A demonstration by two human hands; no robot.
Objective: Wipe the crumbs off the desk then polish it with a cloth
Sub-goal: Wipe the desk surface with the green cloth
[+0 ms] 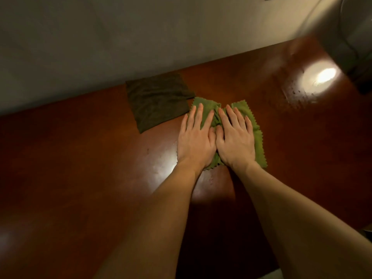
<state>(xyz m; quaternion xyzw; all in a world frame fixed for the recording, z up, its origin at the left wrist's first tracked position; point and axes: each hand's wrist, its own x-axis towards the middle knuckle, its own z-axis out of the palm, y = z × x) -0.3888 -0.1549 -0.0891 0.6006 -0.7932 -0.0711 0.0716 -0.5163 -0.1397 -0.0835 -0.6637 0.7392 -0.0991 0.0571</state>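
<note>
Two cloths lie on the desk (80,158). The green cloth (258,141), bunched in the middle, sits under both hands. The left hand (194,141) and right hand (236,141) lie flat on it side by side, fingers straight, thumbs touching. The dark cloth (159,101) lies spread just beyond the left hand, its corner touching the green one. Far right of the right hand, small specks (298,91) show beside a bright glare (326,74). A wall (120,37) runs along the desk's far edge.

The cloth (259,146) lies on the desk (80,158) at frame centre. The left hand (196,141) and right hand (235,141) rest flat on it, side by side. A second cloth (159,103) lies just beside it, upper left, near the wall (120,37).
</note>
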